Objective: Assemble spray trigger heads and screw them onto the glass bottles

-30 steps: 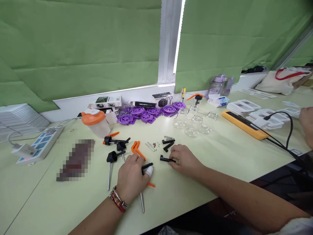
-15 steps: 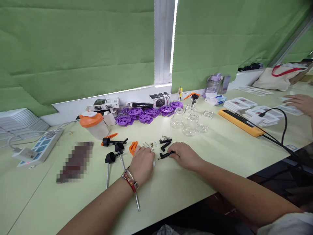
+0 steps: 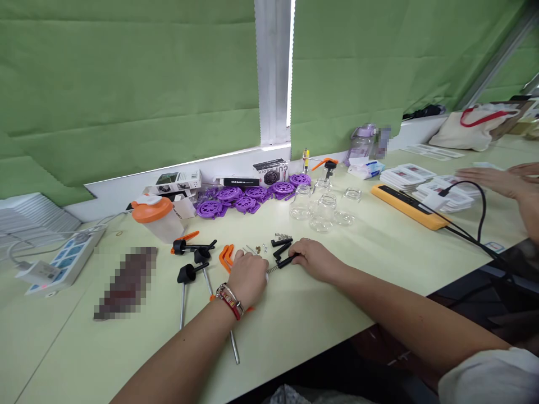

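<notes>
My right hand [image 3: 314,259] pinches the end of a black plastic piece [image 3: 288,262]. A small coil spring [image 3: 273,269] sticks out of its other end, towards my left hand [image 3: 249,276]. That hand is closed; its fingertips are turned away, so what they grip is hidden. Two similar black pieces [image 3: 282,249] and more springs [image 3: 283,236] lie just beyond. Orange curved levers [image 3: 226,257], small metal pins [image 3: 250,249] and tiny brass bits [image 3: 258,248] are beside my left hand. A metal rod [image 3: 234,348] shows below my left wrist.
Black-headed rods [image 3: 186,274] lie at left, near an orange-lidded shaker [image 3: 155,216] and a power strip [image 3: 69,261]. Purple wheel-like parts [image 3: 246,203] and clear glass jars [image 3: 323,213] stand behind. A yellow bar [image 3: 408,207] and another person's hands [image 3: 501,180] are at right.
The black piece and its spring have come closer to my left hand. A bit of orange now shows beneath my left wrist. The other person's hands reach further in.
</notes>
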Tool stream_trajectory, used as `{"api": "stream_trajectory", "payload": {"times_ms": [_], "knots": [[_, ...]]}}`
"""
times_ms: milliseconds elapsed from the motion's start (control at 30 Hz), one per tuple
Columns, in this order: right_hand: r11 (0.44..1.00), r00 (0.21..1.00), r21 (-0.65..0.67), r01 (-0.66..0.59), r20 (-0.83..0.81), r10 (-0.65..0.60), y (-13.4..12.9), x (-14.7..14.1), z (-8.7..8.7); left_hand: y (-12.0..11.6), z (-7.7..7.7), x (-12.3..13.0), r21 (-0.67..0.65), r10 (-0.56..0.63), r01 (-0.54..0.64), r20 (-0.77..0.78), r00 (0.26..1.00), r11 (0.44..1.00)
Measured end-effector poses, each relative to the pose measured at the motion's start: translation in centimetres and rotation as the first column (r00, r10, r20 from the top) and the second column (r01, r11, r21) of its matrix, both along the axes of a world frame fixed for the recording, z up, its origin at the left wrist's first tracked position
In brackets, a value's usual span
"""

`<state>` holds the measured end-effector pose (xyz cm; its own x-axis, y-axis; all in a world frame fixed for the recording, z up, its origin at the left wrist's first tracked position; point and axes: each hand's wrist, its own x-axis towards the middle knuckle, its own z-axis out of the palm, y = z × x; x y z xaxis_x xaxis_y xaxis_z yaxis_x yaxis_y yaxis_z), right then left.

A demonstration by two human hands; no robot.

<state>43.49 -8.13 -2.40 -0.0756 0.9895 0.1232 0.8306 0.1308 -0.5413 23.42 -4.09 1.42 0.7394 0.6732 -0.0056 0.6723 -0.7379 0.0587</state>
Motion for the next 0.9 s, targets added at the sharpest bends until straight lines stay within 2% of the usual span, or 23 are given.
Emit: {"api": "stream_trajectory", "payload": {"times_ms": [200,333,467,600,700,900], "knots": [[0.986,0.991,0.107,-0.131,-0.023,0.134,0.6,0.8,-0.5,0.4,0.4,-0.9,0.009,0.033,-0.033,-0.012,0.999,0.999],[0.981,0.99,0.143,-0.13,-0.04,0.137,0.9,0.6,-0.5,0.9,0.7,-0.9,0.031,0.041,-0.041,-0.025,0.999,0.999],[0.975,0.987,0.163,-0.152,-0.021,0.158,1.8,0.2,0.4,1.9,1.2,-0.2,0.044,0.056,-0.054,-0.039,0.998,0.998],[0.982,0.998,0.187,-0.039,-0.04,0.047,3.8,0.5,1.0,3.5,1.7,1.4,0.086,0.055,-0.052,-0.032,0.998,0.995],[0.985,0.994,0.169,0.035,-0.112,-0.016,5.4,0.9,0.7,4.9,1.8,2.7,0.102,0.058,-0.055,-0.026,0.998,0.993],[0.989,0.982,0.148,-0.006,-0.184,0.034,6.8,1.1,-0.6,6.6,1.5,4.5,0.083,0.062,-0.061,-0.01,0.998,0.995]]}}
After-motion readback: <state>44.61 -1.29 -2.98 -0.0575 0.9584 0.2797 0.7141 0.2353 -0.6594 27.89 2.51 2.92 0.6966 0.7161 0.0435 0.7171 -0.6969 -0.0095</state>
